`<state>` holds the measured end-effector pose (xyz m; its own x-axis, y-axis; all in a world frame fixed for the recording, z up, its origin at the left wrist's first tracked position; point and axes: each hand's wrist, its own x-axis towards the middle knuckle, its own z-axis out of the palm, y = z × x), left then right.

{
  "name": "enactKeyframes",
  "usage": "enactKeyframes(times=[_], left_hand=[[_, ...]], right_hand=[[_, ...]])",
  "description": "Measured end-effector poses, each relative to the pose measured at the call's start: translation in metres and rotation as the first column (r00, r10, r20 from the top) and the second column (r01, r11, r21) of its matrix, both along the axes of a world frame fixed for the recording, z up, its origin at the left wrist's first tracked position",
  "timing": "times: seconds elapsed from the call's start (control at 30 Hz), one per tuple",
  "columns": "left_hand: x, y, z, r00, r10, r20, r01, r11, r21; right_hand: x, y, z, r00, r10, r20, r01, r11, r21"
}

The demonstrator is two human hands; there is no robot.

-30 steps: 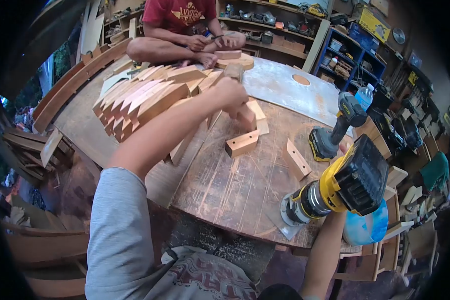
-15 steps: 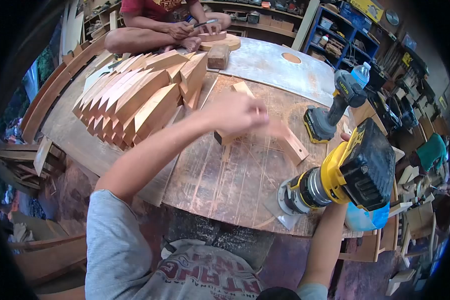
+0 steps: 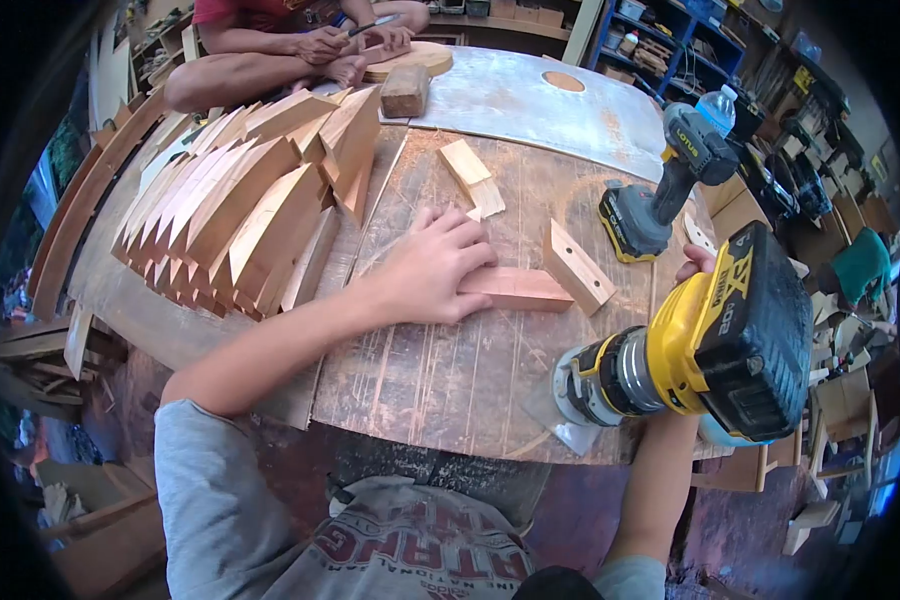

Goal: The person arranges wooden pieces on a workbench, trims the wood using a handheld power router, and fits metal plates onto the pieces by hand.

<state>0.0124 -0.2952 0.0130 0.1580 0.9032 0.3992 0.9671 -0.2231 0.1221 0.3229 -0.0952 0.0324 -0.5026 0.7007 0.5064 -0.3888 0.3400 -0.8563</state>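
Note:
My left hand (image 3: pixel 432 265) is closed around one end of a wooden block (image 3: pixel 520 289) lying on the workbench (image 3: pixel 410 385). Just right of that block sits an angled wooden piece with two holes (image 3: pixel 579 268), close to its tip. A yellow and black cordless router (image 3: pixel 675 345) stands at the front right of the bench, its clear base by the edge. My right hand (image 3: pixel 697 263) is on the far side of the router, mostly hidden; only some fingers show at its body. Another small wooden block (image 3: pixel 472 176) lies beyond my left hand.
A large stack of pointed wooden pieces (image 3: pixel 240 210) fills the left side. A cordless drill (image 3: pixel 665 180) stands at the right, near a water bottle (image 3: pixel 716 108). Across the bench sits a co-worker (image 3: pixel 300 45) holding a tool, beside a wooden brick-like block (image 3: pixel 405 92).
My left hand, blurred and raised above the bench before, has come down onto the wooden block. The view has shifted slightly. My right hand stays at the router.

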Motion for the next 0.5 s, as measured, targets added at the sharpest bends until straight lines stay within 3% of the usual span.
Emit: enactKeyframes(times=[0.07, 0.1, 0.2, 0.23, 0.33, 0.43, 0.47, 0.5], left_hand=[[0.000, 0.005, -0.007, 0.997, 0.028, 0.066, -0.032, 0.997, 0.067], [-0.001, 0.008, -0.011, 0.997, 0.025, 0.070, -0.029, 0.998, 0.057], [-0.005, 0.020, -0.017, 0.990, 0.030, 0.139, -0.046, 0.993, 0.112], [-0.005, 0.022, -0.019, 0.988, 0.060, 0.142, -0.075, 0.992, 0.103], [-0.005, 0.023, -0.019, 0.983, 0.107, 0.150, -0.119, 0.990, 0.077], [-0.004, 0.022, -0.021, 0.987, 0.124, 0.105, -0.133, 0.987, 0.089], [-0.003, 0.022, -0.022, 0.987, 0.115, 0.111, -0.132, 0.979, 0.156], [-0.004, 0.023, -0.022, 0.988, 0.104, 0.115, -0.128, 0.966, 0.223]], right_hand=[[0.002, 0.005, -0.003, 0.995, -0.081, 0.054, 0.084, 0.994, -0.075], [0.000, 0.015, 0.001, 0.938, -0.251, 0.237, 0.310, 0.916, -0.254], [0.000, 0.010, 0.006, 0.883, -0.344, 0.320, 0.432, 0.862, -0.265], [0.010, 0.024, 0.004, 0.899, -0.258, 0.355, 0.374, 0.874, -0.311], [0.005, 0.021, 0.000, 0.897, -0.329, 0.295, 0.408, 0.872, -0.269], [0.021, 0.044, -0.006, 0.861, -0.262, 0.436, 0.368, 0.913, -0.177], [0.025, 0.050, -0.009, 0.824, -0.215, 0.524, 0.321, 0.940, -0.119], [0.023, 0.045, -0.009, 0.855, -0.220, 0.470, 0.300, 0.948, -0.103]])
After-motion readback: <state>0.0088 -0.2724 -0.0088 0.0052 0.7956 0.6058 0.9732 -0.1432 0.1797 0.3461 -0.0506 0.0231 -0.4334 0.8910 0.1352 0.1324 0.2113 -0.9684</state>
